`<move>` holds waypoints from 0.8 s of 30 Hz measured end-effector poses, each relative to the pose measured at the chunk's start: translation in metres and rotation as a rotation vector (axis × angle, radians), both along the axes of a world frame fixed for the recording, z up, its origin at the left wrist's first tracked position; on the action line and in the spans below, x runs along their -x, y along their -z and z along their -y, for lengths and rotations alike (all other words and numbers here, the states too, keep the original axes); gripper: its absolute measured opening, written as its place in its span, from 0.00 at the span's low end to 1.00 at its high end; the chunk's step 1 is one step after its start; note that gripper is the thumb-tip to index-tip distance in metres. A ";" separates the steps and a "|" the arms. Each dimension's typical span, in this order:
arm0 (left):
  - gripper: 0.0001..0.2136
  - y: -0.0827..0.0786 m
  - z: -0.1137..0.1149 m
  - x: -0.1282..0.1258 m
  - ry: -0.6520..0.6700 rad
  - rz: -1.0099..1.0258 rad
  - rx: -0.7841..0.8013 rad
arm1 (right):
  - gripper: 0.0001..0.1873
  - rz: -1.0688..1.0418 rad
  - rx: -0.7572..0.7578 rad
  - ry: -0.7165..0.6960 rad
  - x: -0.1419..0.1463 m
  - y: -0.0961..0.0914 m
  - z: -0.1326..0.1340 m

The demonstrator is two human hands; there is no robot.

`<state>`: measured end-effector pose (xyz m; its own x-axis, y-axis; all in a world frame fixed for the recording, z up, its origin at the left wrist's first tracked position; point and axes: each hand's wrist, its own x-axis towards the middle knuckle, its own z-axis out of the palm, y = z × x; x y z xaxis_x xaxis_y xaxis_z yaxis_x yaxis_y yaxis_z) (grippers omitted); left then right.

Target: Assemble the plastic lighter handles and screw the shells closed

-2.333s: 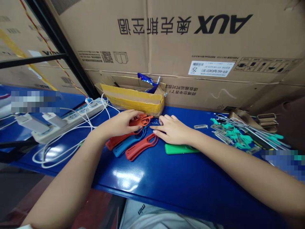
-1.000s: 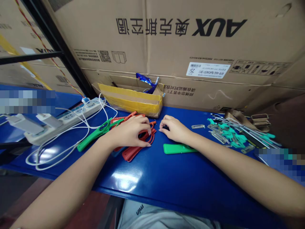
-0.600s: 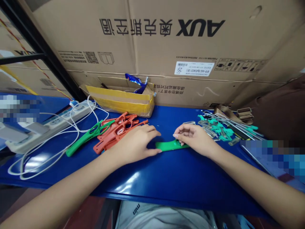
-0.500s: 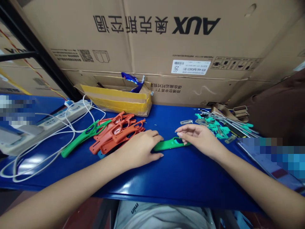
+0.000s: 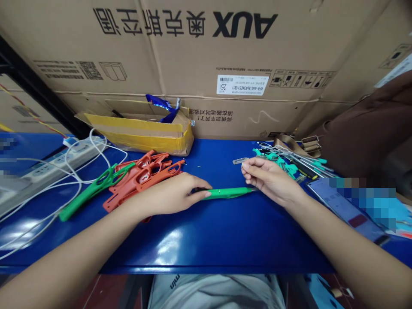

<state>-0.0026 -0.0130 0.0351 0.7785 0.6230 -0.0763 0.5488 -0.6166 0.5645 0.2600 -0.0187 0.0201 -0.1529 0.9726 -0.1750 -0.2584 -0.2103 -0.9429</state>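
My left hand (image 5: pixel 182 192) grips the near end of a green plastic lighter casing (image 5: pixel 228 193), thumb on the near side, held edge-up just over the blue table. A short bit of metal rod shows at the casing's right end, close to my right hand (image 5: pixel 269 179). The right thumb and forefinger are pinched together, and what lies between them is too small to make out. A small clear plastic piece (image 5: pixel 239 161) lies just left of those fingertips. Left of my left hand, several orange lighter casings (image 5: pixel 128 189) are piled, with another green casing (image 5: pixel 93 192) against them.
Teal triggers and metal rods (image 5: pixel 286 161) lie heaped at the right, by a strap (image 5: pixel 294 143) and a phone (image 5: pixel 341 206). Behind stands a yellow-taped open box (image 5: pixel 138 135) before a large carton (image 5: pixel 180 64). A power strip (image 5: pixel 58 165) with white cables occupies the left.
My left hand has turned the green casing from lying flat to edge-up. My right hand's fingertips have come off its end and closed into a pinch above it. The view shifted slightly right.
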 end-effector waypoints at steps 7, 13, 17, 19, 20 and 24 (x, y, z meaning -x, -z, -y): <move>0.15 0.011 -0.001 0.003 -0.217 0.009 -0.206 | 0.15 -0.066 0.091 -0.035 0.000 0.003 0.002; 0.17 0.011 0.006 0.007 -0.137 -0.063 -0.086 | 0.16 -0.040 0.076 -0.035 0.001 0.003 0.003; 0.17 0.020 0.010 0.001 -0.139 0.031 -0.007 | 0.14 0.096 -0.089 -0.059 0.008 0.006 0.009; 0.17 0.025 0.012 -0.004 -0.128 0.085 0.019 | 0.13 0.208 -0.188 -0.093 0.014 0.009 0.014; 0.18 0.027 0.013 -0.007 -0.126 0.113 0.020 | 0.12 0.272 -0.227 -0.115 0.018 0.011 0.017; 0.12 0.038 0.018 -0.017 -0.112 0.228 -0.036 | 0.05 0.567 -0.506 -0.179 0.032 0.020 0.028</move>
<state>0.0146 -0.0310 -0.0029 0.6990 0.7055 0.1169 0.4760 -0.5810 0.6603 0.2281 -0.0470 -0.0001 -0.3351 0.9240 0.1845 0.2891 0.2872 -0.9132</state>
